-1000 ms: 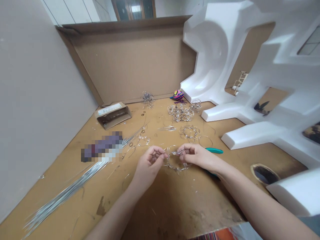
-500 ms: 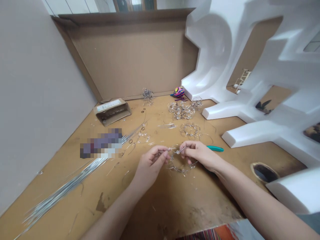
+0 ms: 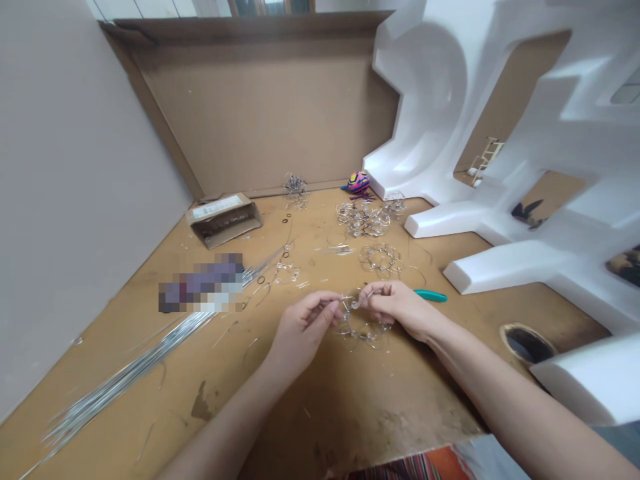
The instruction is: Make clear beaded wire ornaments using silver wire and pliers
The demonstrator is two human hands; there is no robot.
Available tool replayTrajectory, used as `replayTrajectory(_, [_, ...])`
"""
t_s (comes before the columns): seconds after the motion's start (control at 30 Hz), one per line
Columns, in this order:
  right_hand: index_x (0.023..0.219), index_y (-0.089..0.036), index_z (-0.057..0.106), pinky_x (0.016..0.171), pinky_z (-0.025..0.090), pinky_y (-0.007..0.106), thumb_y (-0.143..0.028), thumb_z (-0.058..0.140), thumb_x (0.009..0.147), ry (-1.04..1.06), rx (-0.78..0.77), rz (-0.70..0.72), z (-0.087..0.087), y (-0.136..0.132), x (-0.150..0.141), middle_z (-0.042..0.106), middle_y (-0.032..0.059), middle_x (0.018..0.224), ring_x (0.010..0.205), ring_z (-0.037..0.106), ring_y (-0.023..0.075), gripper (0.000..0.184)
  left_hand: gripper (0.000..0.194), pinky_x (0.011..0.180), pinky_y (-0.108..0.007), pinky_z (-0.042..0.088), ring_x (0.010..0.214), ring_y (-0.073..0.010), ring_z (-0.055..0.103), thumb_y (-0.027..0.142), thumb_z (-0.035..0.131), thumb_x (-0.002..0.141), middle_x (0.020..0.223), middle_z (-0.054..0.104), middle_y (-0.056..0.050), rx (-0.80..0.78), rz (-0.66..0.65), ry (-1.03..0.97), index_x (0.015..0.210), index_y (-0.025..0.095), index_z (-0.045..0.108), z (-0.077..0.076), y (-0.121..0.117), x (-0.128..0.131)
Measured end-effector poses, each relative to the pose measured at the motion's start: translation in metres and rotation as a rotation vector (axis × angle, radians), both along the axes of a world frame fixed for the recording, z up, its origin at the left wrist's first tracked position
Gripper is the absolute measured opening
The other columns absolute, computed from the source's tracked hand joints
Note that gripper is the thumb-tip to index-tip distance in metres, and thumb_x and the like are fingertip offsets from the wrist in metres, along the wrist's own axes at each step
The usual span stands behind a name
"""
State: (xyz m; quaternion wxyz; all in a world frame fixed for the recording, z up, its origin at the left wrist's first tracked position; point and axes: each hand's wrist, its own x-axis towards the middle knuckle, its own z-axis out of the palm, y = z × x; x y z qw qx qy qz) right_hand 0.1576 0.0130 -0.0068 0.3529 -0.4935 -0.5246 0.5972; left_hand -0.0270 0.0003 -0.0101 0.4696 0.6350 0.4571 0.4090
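A ring of bent silver wire with clear beads (image 3: pixel 367 333) hangs between my two hands above the table. My left hand (image 3: pixel 307 323) pinches a thin piece of wire (image 3: pixel 346 298) at the ring's upper left. My right hand (image 3: pixel 393 307) is closed on the ring's upper right side, beside a clear bead (image 3: pixel 355 304). The wire inside my fingers is mostly hidden. Just beyond lies another beaded wire ring (image 3: pixel 381 259). Behind my right wrist shows a teal handle (image 3: pixel 431 295), the rest of that tool being covered.
A bundle of straight wires (image 3: pixel 150 363) lies along the left, partly under a blurred-out item (image 3: pixel 200 283). At the back are a small cardboard box (image 3: pixel 225 223), stacked wire rings (image 3: pixel 364 219) and a colourful ball-like object (image 3: pixel 359 182). White foam (image 3: pixel 505 263) and a table hole (image 3: pixel 527 343) are right.
The view has tilted slightly downward. My hands have shifted a little on the ring, and a thin wire end now shows at my left fingertips, close to the bead.
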Motion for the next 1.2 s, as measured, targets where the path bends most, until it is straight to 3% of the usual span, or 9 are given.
replayTrajectory(0.17, [0.066,-0.014,0.060,0.041,0.017,0.020,-0.020,0.048,0.059,0.013,-0.030,0.032,-0.003,-0.001,-0.001,0.043,-0.0062,0.044,0.039,0.027,0.0044,0.015,0.019,0.063,-0.025,0.049,0.065,-0.0132,0.060,0.029,0.051,0.081,0.075,0.067,-0.002,0.138,-0.004,0.114,0.089,0.020,0.066,-0.005,0.000,-0.001])
replayTrajectory(0.43, [0.070,-0.015,0.062,0.044,0.026,0.019,-0.019,0.048,0.066,-0.123,0.088,0.055,-0.010,-0.004,-0.003,0.049,-0.0038,0.050,0.046,0.038,0.0064,0.016,0.021,0.063,-0.024,0.043,0.067,-0.0142,0.059,0.022,0.046,0.083,0.078,0.068,-0.001,0.456,-0.009,0.427,0.086,0.023,0.067,-0.007,-0.004,0.004])
replayTrajectory(0.6, [0.074,-0.015,0.064,0.041,0.025,0.019,-0.019,0.046,0.067,-0.186,0.065,0.069,-0.008,-0.004,-0.001,0.048,-0.0041,0.047,0.042,0.036,0.0061,0.020,0.024,0.058,-0.023,0.037,0.062,-0.0133,0.054,0.018,0.042,0.083,0.069,0.064,-0.001,0.500,-0.032,0.569,0.079,0.022,0.065,-0.006,-0.005,0.007])
replayTrajectory(0.93, [0.069,-0.016,0.064,0.043,0.031,0.020,-0.023,0.048,0.067,-0.177,0.047,0.057,-0.005,-0.005,-0.002,0.051,-0.0031,0.045,0.043,0.044,0.0084,0.017,0.021,0.053,-0.025,0.025,0.055,-0.0128,0.042,0.013,0.039,0.078,0.058,0.049,0.000,0.633,-0.083,0.807,0.061,0.019,0.049,-0.007,-0.008,0.010])
replayTrajectory(1.2, [0.065,-0.015,0.062,0.040,0.028,0.019,-0.021,0.047,0.062,-0.099,-0.019,0.083,-0.002,-0.004,-0.001,0.048,-0.0043,0.042,0.040,0.043,0.0071,0.017,0.020,0.052,-0.024,0.024,0.052,-0.0105,0.038,0.010,0.041,0.074,0.055,0.045,0.002,0.593,-0.105,0.720,0.057,0.018,0.047,-0.006,-0.007,0.009])
